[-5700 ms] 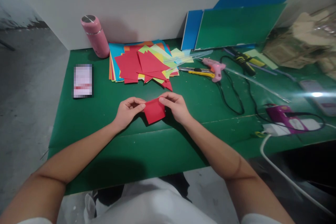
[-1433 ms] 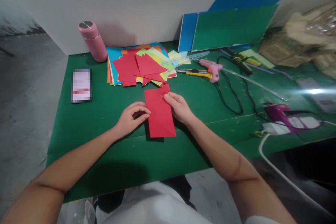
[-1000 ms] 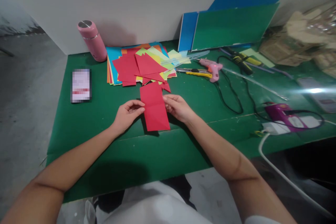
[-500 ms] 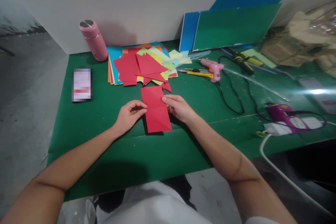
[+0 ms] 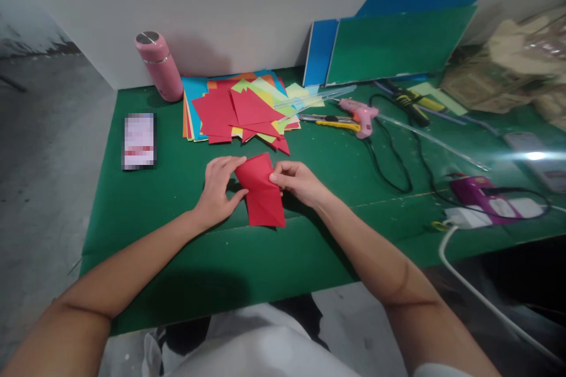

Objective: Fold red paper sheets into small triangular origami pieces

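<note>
A creased strip of red paper [image 5: 265,203] is held over the green table, its upper half bent up along a crosswise crease. My right hand [image 5: 298,182] pinches its right edge near the crease, thumb in front. At the left edge, my left hand [image 5: 219,191] grips the strip with thumb and fingers well apart: the fingertips are at the top left corner and the thumb is by the crease. Just beyond lies a pile of coloured paper [image 5: 216,112], with red sheets on top.
A pink flask [image 5: 160,68] and a blurred-out phone [image 5: 138,141] are on the left. Right of the pile lie a yellow utility knife [image 5: 338,123], a pink glue gun [image 5: 360,115] with its cord, clear sticks, and a power strip [image 5: 469,217].
A small folded red square has become a longer opened strip. In the last half second my left fingers have spread up to its top corner, and its upper half has bent.
</note>
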Tool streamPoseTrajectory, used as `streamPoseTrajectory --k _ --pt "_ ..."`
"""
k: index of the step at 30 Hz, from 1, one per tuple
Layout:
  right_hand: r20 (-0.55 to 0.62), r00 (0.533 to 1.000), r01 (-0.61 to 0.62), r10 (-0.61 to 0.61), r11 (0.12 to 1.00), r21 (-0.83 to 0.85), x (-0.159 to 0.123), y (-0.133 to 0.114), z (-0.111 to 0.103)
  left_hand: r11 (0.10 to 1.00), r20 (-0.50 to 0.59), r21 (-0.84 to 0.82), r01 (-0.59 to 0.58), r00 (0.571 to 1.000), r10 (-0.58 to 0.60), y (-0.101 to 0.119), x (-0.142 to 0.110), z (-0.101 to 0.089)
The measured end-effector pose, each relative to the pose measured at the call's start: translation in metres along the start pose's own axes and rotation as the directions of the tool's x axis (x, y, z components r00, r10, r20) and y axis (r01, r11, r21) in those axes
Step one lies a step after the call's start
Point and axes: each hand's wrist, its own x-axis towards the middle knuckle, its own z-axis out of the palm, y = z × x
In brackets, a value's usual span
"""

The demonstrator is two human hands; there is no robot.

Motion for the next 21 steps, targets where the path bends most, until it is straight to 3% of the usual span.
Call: streamPoseTrajectory --k 5,11,14,18,21 --pt "-0.003 1.0 -0.002 0.003 0.999 0.048 0.0 0.0 0.002 0.992 -0.033 0.03 0.12 0.992 -0.119 0.003 -0.001 -0.002" --pt "-0.094 0.994 -0.048 0.057 0.994 0.097 -0.001 -0.007 0.003 0.959 -0.021 -0.158 0.237 0.97 -0.243 0.002 -0.002 -0.005" --pt "-0.153 0.986 -0.051 0.066 0.994 0.1 -0.001 -0.009 0.001 0.943 0.002 -0.24 0.232 0.971 -0.239 0.003 -0.001 -0.011" --pt "-0.236 0.968 0.055 -0.087 0.989 -0.14 0.002 -0.006 -0.002 0.939 0.057 -0.29 0.183 0.983 -0.174 0.002 0.003 -0.021" --pt "-0.269 0.93 0.141 -0.252 0.918 -0.37 0.005 -0.002 -0.004 0.971 0.043 -0.201 0.13 0.991 -0.124 -0.001 0.007 -0.025"
